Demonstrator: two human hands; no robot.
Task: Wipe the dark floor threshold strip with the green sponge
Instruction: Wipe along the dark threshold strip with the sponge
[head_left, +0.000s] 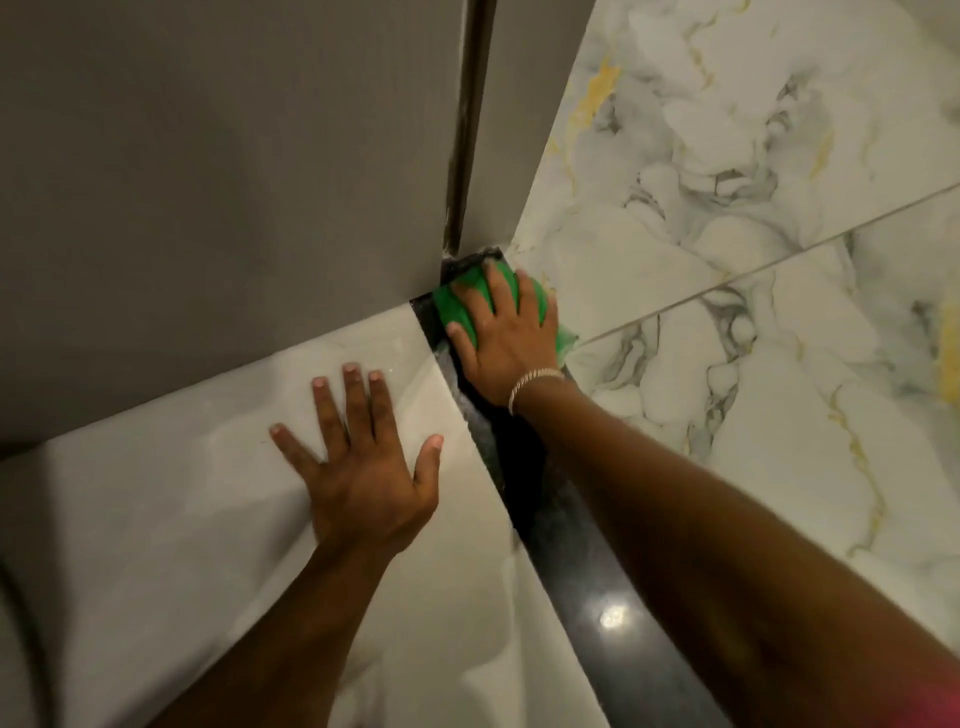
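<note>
A dark, glossy threshold strip (587, 577) runs from the lower right up to the wall corner at centre. The green sponge (451, 307) lies on the strip's far end, against the wall. My right hand (506, 332) presses flat on the sponge, fingers spread over it, a thin bracelet on the wrist. Green edges of the sponge show around the fingers and by the wrist. My left hand (363, 467) rests flat with fingers apart on the pale floor tile, left of the strip, holding nothing. My right forearm hides part of the strip.
A grey wall or door panel (218, 182) rises at the left, with a dark vertical seam (467, 135) meeting the strip's end. White marble tiles with grey and gold veins (753, 260) lie to the right. Pale tile (156, 519) is under my left hand.
</note>
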